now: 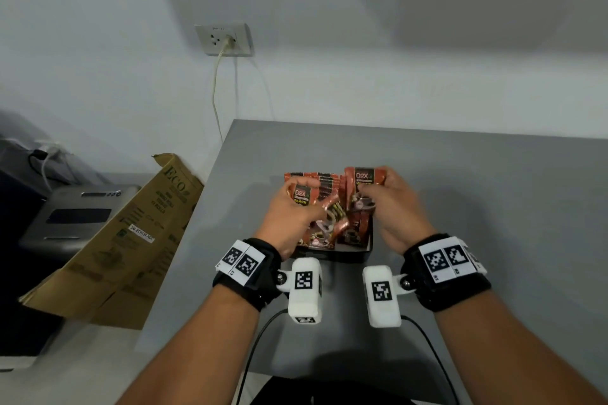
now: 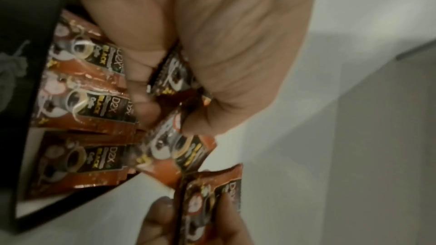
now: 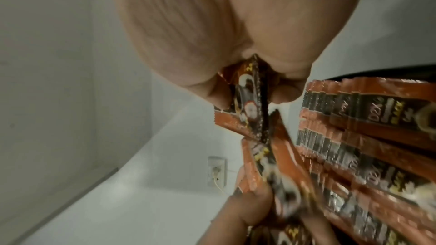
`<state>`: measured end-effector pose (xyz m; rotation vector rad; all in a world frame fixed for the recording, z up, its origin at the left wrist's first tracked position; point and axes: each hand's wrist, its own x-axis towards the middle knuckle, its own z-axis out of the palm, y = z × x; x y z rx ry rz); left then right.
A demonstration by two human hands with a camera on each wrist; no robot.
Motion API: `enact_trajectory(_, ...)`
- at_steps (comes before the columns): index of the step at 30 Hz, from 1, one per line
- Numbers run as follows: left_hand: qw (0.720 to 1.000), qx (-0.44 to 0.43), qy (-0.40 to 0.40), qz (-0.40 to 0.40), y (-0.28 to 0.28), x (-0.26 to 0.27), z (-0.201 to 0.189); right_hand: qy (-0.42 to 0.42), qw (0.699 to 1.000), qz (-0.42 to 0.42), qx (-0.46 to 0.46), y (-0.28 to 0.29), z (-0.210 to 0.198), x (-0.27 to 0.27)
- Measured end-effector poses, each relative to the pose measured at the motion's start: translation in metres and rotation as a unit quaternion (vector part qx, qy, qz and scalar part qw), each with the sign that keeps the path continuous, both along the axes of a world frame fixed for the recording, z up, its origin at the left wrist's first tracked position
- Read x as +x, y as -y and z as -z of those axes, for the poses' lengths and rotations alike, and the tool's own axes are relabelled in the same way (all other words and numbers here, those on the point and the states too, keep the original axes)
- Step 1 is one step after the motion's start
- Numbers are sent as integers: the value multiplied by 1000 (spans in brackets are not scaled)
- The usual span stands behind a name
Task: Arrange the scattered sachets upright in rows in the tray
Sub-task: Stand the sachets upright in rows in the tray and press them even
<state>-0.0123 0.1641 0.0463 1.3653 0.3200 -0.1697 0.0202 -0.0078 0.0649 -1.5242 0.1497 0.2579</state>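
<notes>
Left hand (image 1: pixel 289 212) fingers clamped on sachet (image 1: pixel 304 199); right hand (image 1: pixel 391 204) pinching another sachet (image 1: pixel 363 179) (both above black tray (image 1: pixel 368 251)).

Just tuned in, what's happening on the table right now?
A person is sorting coffee sachets into a black tray on the grey table. The left hand grips a few sachets over the tray's near side, and the right hand pinches another sachet upright above the right side. A row of sachets already stands upright at the tray's far end.
</notes>
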Motion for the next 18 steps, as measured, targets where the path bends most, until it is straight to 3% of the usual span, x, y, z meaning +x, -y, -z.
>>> enact_trajectory(4,995,-74,16,-60,5,1,1,-75,991,-4,112,-6,6,-8)
enact_trajectory(8,992,-114,-6,-51,16,-2,1,-26,996,-21,83,-16,3,-14)
enact_trajectory(11,980,-168,-61,-87,11,-2,4,-16,995,-27,94,-9,-1,-13)
enact_trajectory(18,995,-80,-1,-65,9,-4,8,-74,991,-43,104,-7,4,-13)
